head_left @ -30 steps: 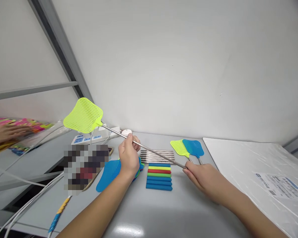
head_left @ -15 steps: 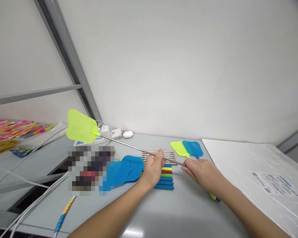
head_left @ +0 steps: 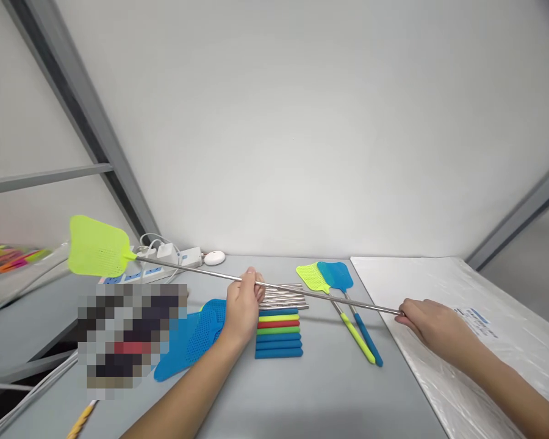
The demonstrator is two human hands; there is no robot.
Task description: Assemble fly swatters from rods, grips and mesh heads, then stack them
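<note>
With my left hand [head_left: 243,308] curled around the metal rod [head_left: 329,296] of the yellow fly swatter [head_left: 98,247] above the table [head_left: 348,405], and my right hand [head_left: 427,323] gripping its end, I should keep both grips in line to avoid bending it.

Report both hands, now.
Left hand: closed on the metal rod of the raised yellow-green swatter.
Right hand: closed on the same rod, at its end.

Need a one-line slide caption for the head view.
Left hand and right hand hold a yellow-green fly swatter by its metal rod over a gray table.
</note>
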